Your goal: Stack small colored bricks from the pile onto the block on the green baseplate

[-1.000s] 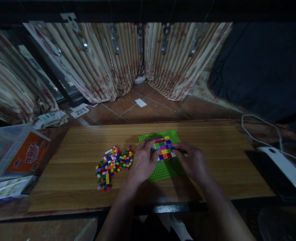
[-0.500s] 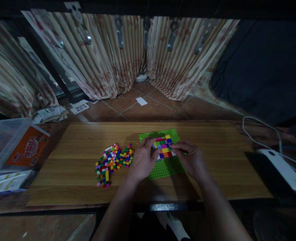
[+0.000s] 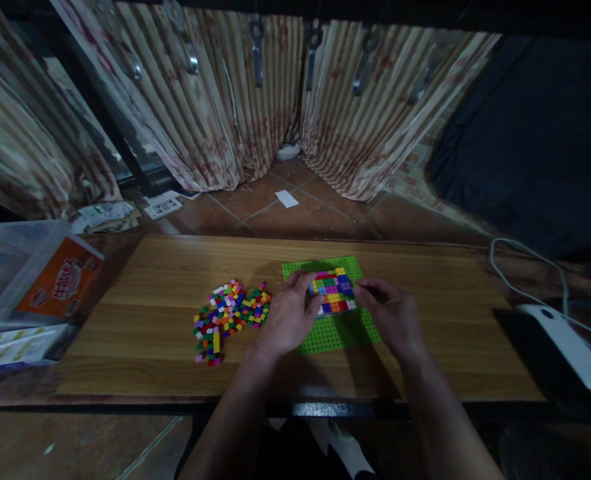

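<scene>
A flat block of multicoloured toy building bricks (image 3: 332,291) sits on a green studded baseplate (image 3: 333,340), with a yellow brick raised at its far right corner. My left hand (image 3: 291,313) grips the block's left side, fingers at the far left corner and thumb by the near left edge. Just beside the right edge of the block is my right hand (image 3: 390,312), its thumb and fingertips pinched together. Whatever might be between those fingertips is too small or hidden to make out. To the left of the baseplate lies a heap of loose small bricks (image 3: 233,310).
The wooden table (image 3: 145,320) carries all this. At its left stand a clear plastic box (image 3: 5,257) with an orange label and a white-and-yellow package (image 3: 18,348). On the right lie a dark flat object (image 3: 540,353), a white device (image 3: 570,347) and a cable (image 3: 530,291).
My right fingertips have shifted right, from over the block's right part to beside its edge. My left hand keeps its place on the block. The whole view has tilted slightly.
</scene>
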`<state>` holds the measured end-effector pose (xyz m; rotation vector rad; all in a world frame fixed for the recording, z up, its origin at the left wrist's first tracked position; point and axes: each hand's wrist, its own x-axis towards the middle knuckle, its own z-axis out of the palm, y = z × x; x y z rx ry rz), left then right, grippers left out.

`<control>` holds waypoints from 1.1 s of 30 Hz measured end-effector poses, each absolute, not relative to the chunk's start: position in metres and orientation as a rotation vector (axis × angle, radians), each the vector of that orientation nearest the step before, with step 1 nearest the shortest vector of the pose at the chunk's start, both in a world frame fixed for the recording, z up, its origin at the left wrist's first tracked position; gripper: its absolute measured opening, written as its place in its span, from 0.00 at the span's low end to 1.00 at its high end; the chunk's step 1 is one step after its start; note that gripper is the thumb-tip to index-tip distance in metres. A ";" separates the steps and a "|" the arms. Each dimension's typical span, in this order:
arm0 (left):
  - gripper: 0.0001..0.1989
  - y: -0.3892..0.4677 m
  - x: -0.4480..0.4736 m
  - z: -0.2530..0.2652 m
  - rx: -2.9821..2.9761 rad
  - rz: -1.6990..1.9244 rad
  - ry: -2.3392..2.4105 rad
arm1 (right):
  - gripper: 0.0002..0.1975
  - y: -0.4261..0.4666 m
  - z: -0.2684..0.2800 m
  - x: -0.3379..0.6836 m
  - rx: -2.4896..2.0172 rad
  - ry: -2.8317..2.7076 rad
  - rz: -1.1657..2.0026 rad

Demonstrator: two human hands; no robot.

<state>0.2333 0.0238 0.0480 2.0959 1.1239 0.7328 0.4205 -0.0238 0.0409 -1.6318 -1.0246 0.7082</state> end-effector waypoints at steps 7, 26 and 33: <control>0.20 0.023 0.234 0.050 2.089 0.724 1.136 | 0.21 -0.026 0.046 0.414 -1.851 -1.145 0.615; 0.19 0.019 0.232 0.050 2.107 0.702 1.152 | 0.19 -0.031 0.050 0.408 -2.062 -1.284 0.407; 0.18 0.018 0.233 0.049 2.100 0.711 1.149 | 0.19 -0.032 0.049 0.409 -2.091 -1.349 0.305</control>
